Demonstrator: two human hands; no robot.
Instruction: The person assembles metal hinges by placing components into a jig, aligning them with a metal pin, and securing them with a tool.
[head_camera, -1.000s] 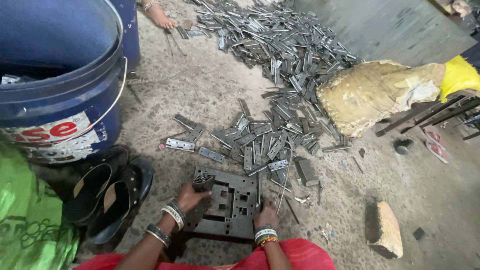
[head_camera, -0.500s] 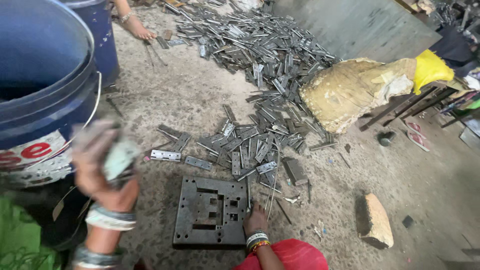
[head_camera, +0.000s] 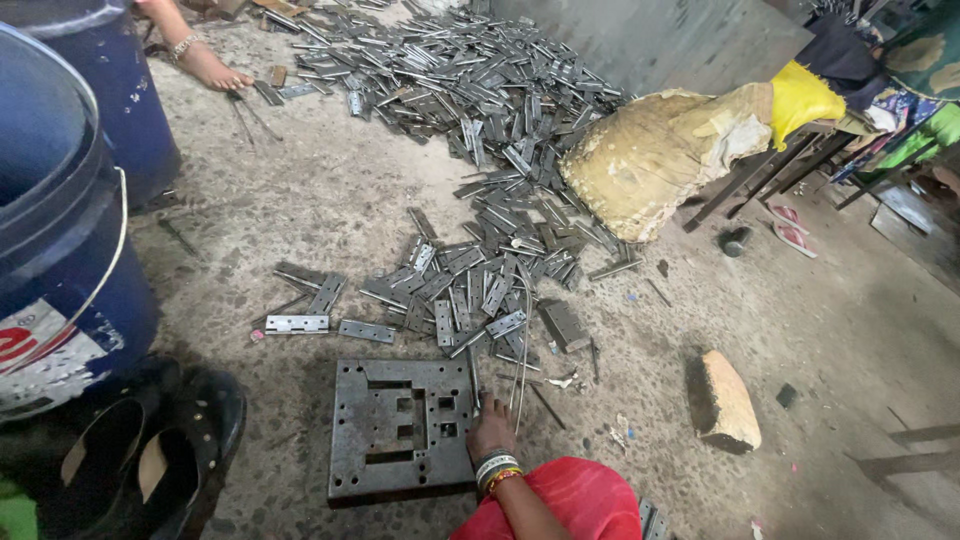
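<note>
A: On the concrete floor (head_camera: 300, 210) just in front of us lies the square steel die plate (head_camera: 400, 425) with its cut-out slots, and our right hand (head_camera: 490, 432) rests at its right edge.

B: Does it hold anything? We judge the thin metal rods (head_camera: 520, 350) beside it need a firm pinch near their lower ends so they don't skew.

A: The fingers are curled down by the rods, but we cannot tell whether they grip one. The wrist with its bangles (head_camera: 497, 470) is straight, forearm coming up from our red-clad knee.

B: And the left hand?

A: Out of sight. Beyond the plate the hinge leaves (head_camera: 470, 290) lie scattered.
</note>
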